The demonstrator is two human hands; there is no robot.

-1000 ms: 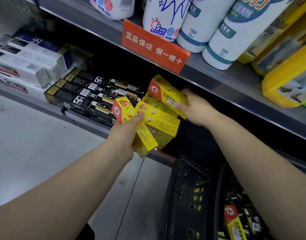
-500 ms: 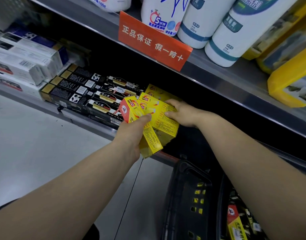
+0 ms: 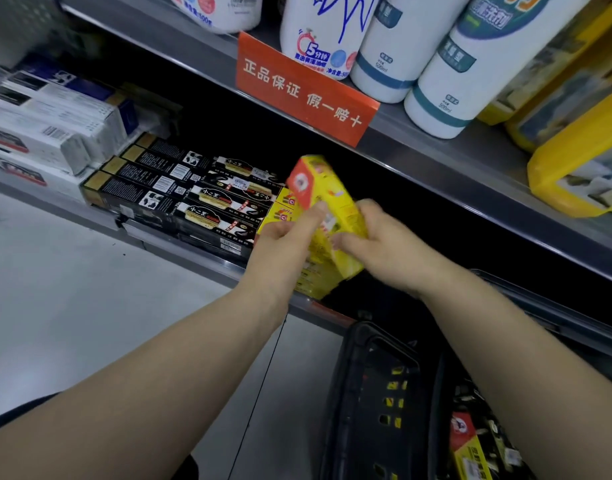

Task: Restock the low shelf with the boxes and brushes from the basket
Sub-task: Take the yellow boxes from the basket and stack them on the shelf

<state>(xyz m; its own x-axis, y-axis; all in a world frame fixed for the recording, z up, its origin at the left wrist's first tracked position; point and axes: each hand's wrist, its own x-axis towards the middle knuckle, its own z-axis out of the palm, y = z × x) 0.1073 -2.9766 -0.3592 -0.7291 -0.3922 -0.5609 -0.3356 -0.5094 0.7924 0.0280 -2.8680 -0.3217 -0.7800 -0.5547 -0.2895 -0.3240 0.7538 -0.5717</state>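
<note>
1. Shop aisle, pale grey floor (image 3: 72,306); steel shelving in two tiers. The low shelf (image 3: 180,251) carries the stock and the upper shelf (image 3: 436,150) overhangs it.
2. Change: a second ago each hand had its own yellow carton. The right hand's one then went down flat on the stacked yellow boxes (image 3: 283,211). Now both hands meet on one yellow box (image 3: 327,194), lifted clear above the stack.
3. Yellow box: tilted, red end up and to the left, blurred by motion. It is just over the stack and not yet on the shelf.
4. Left hand (image 3: 283,244): grips the box from the near side, thumb along its face.
5. Right hand (image 3: 384,244): fingers curled round the lower end of the same box.
6. Reading: one more carton is shelved. This one is probably being turned to lie on the pile.
7. Basket (image 3: 377,393): black, on the floor below the right arm, well apart from the stack. At least one more yellow carton (image 3: 470,448) is inside; no brushes can be made out.
8. Low shelf, other stock: black cartons (image 3: 193,192) touching the yellow stack's left side, with white cartons (image 3: 45,133) further left.
9. Upper shelf: red sign (image 3: 304,88), white bottles (image 3: 394,46), yellow packs (image 3: 574,150).
</note>
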